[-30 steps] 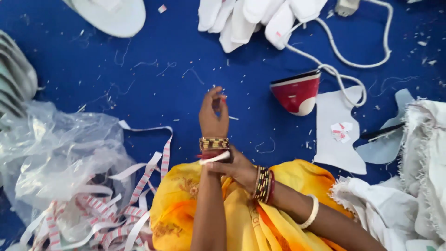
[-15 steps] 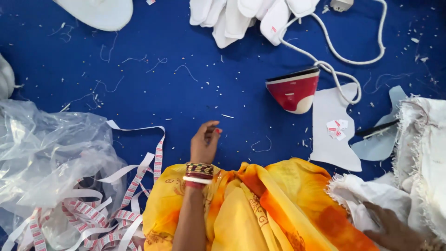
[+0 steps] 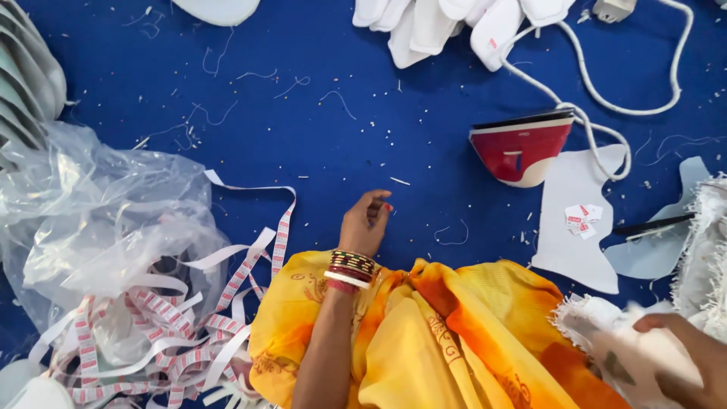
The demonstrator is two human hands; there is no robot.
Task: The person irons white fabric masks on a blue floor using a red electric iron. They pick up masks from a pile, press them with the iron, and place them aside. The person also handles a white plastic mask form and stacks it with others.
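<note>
White frayed cloth (image 3: 636, 356) lies at the blue floor's (image 3: 318, 144) lower right edge, gripped by our right hand (image 3: 685, 352). Our left hand (image 3: 365, 225), fingers loosely curled and empty, rests near the label strips (image 3: 174, 318).

The left hand (image 3: 366, 222) reaches forward with loosely curled, empty fingers, wrist bangled; the right hand (image 3: 685, 356) lies low right, fingers closed on cloth

I see a blue cloth surface (image 3: 318, 144) strewn with thread scraps | on it: red iron (image 3: 522, 148), white cord (image 3: 606, 98), clear plastic bag (image 3: 98, 227), label strips (image 3: 151, 333), white cut pieces (image 3: 447, 26).
</note>
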